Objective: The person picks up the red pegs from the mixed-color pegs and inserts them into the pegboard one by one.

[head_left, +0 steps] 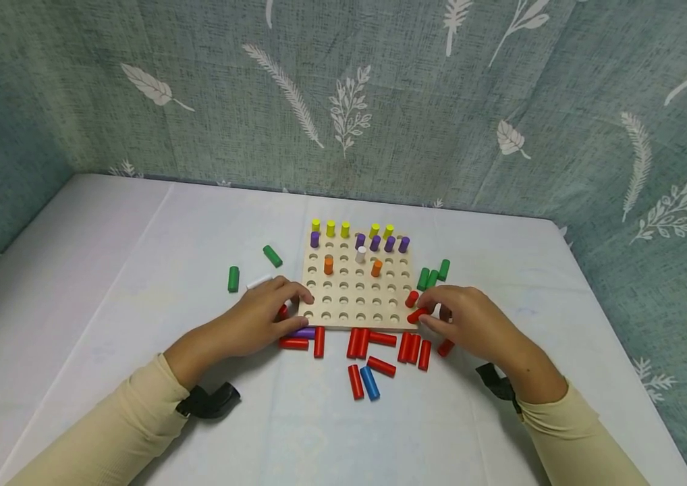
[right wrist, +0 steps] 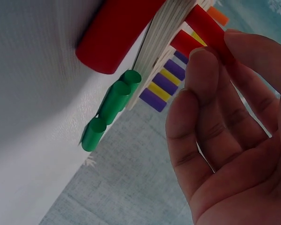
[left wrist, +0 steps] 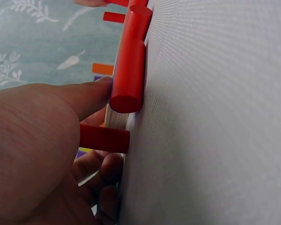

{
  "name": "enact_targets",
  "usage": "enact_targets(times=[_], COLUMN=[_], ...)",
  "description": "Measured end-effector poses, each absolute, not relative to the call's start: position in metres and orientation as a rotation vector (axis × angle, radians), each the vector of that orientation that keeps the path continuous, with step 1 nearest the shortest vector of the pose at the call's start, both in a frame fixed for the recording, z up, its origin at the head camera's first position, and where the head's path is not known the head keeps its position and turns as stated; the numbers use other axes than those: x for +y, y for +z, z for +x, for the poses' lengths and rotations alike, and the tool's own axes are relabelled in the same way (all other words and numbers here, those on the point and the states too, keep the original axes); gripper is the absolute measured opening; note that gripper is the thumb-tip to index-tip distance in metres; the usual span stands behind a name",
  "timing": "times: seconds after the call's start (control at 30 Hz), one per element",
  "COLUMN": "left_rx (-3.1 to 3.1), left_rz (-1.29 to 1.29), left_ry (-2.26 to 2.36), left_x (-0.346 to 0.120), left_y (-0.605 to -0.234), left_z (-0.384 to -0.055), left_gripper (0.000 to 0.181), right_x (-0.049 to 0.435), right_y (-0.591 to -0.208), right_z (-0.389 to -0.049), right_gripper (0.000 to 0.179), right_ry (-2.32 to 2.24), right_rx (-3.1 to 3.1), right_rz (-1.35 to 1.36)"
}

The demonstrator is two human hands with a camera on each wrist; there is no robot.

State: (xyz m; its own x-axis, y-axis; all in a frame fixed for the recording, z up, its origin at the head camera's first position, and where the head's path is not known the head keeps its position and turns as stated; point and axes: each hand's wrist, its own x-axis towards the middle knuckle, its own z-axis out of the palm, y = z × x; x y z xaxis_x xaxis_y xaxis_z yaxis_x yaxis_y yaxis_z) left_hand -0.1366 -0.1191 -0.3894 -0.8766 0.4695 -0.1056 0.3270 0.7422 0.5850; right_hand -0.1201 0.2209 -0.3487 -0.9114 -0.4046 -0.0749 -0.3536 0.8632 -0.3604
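Note:
A wooden pegboard (head_left: 352,308) with rows of round holes lies on the table. My right hand (head_left: 471,320) pinches a red peg (head_left: 415,316) between thumb and fingers at the board's front right corner; the peg leans. Just behind it another red peg (head_left: 411,299) stands on the board. My left hand (head_left: 252,320) rests at the front left corner, index finger and thumb at the board's edge. Close to that thumb lie a purple peg (head_left: 304,333) and a red peg (head_left: 293,344). One more red peg (left wrist: 105,138) shows beneath the left hand in the left wrist view.
Yellow pegs (head_left: 345,230), purple pegs (head_left: 390,244), orange pegs (head_left: 328,265) and a white peg (head_left: 360,254) stand in the board. Several loose red pegs (head_left: 363,343) and a blue peg (head_left: 370,383) lie in front. Green pegs (head_left: 444,270) lie on both sides.

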Motion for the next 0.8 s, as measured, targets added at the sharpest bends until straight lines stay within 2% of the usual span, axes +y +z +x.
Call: enact_targets(times=[0.8], left_rx=[2.697], left_rz=[0.619], left_ry=[0.82], left_x=[-0.1187], left_y=[-0.3888], left_z=[-0.1369], left_gripper=[0.035], right_x=[0.2221], right_y=[-0.3541], right_z=[-0.1219], right_gripper=[0.03], right_ry=[-0.612], right_rx=[2.833], right_rz=[-0.636])
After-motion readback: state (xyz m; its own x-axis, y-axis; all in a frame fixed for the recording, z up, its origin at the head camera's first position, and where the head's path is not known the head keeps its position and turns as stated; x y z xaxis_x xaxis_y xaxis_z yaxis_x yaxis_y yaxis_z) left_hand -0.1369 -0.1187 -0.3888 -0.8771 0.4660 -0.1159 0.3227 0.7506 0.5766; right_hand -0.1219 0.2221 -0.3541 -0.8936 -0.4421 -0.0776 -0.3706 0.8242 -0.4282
